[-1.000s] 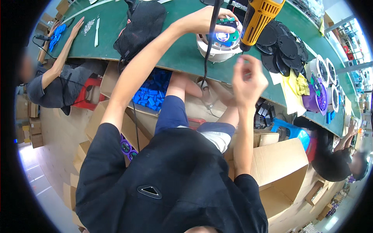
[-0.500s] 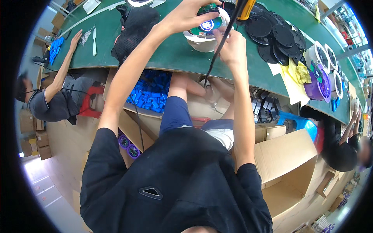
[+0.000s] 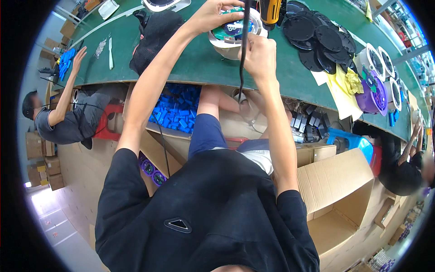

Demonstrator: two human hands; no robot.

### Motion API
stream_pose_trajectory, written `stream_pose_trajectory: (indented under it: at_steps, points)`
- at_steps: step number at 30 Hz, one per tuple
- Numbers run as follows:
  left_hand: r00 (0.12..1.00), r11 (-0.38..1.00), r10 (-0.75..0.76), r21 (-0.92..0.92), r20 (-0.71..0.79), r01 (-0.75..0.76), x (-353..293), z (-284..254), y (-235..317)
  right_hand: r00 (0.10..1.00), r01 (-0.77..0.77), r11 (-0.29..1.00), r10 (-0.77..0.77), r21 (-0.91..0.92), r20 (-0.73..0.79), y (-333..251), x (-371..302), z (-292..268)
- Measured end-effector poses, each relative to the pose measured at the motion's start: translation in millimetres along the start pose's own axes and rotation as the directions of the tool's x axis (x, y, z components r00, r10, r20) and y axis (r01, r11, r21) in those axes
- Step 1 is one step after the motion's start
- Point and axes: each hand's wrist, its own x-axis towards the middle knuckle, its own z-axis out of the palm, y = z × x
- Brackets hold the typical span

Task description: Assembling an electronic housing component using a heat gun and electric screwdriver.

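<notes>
A white round housing (image 3: pixel 225 50) stands on the green bench, with a green circuit board (image 3: pixel 220 33) showing in its open top. Over its far left side, my left hand (image 3: pixel 213 17) is closed with the thumb and fingers on the edge of a green board. At the housing's near right rim, my right hand (image 3: pixel 261 56) has its fingers curled into a pinch; what lies in them is hidden. An orange and black electric screwdriver (image 3: pixel 269 12) hangs just beyond my right hand. Its black cable (image 3: pixel 244 41) crosses in front of the housing.
Black round discs (image 3: pixel 317 38) are piled to the right, beside yellow paper (image 3: pixel 340 93) and a purple housing (image 3: pixel 374 97). A black mesh bag (image 3: pixel 158 36) lies left. Blue parts (image 3: pixel 174 111) fill a box below the bench. Co-workers sit at both sides.
My right hand has moved slightly left and closed more tightly at the rim. My left hand and the housing have shifted a little left. The screwdriver now hangs further left and more upright.
</notes>
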Motion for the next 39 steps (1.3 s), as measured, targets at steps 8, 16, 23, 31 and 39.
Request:
stream_pose_trajectory:
  at_steps: [8, 16, 23, 31, 39]
  points:
    - [0.997, 0.989, 0.006, 0.147, -0.074, 0.005, 0.1, -2.5, 3.6, 0.995, 0.063, 0.985, -0.075, -0.159, -0.071, -4.9, -0.1, 6.4]
    - [0.979, 0.981, -0.163, 0.085, -0.121, 0.174, -0.5, -3.1, -2.5, 0.995, 0.075, 0.977, -0.088, -0.201, -0.055, -4.1, 1.4, 7.5]
    - [0.979, 0.995, -0.083, 0.035, -0.185, 0.091, 0.5, 0.1, -14.7, 0.994, 0.082, 0.974, -0.095, -0.209, -0.053, 0.2, 5.0, 11.0]
    - [0.972, 0.996, -0.081, 0.021, -0.219, 0.087, -8.1, 7.5, -8.2, 0.998, 0.028, 0.980, -0.039, -0.196, -0.052, -1.0, 4.6, 1.1]
    - [0.953, 0.972, 0.063, 0.235, -0.298, 0.010, -11.6, 19.3, 5.8, 0.991, -0.110, 0.991, 0.104, -0.071, -0.082, -2.9, 5.2, -5.3]
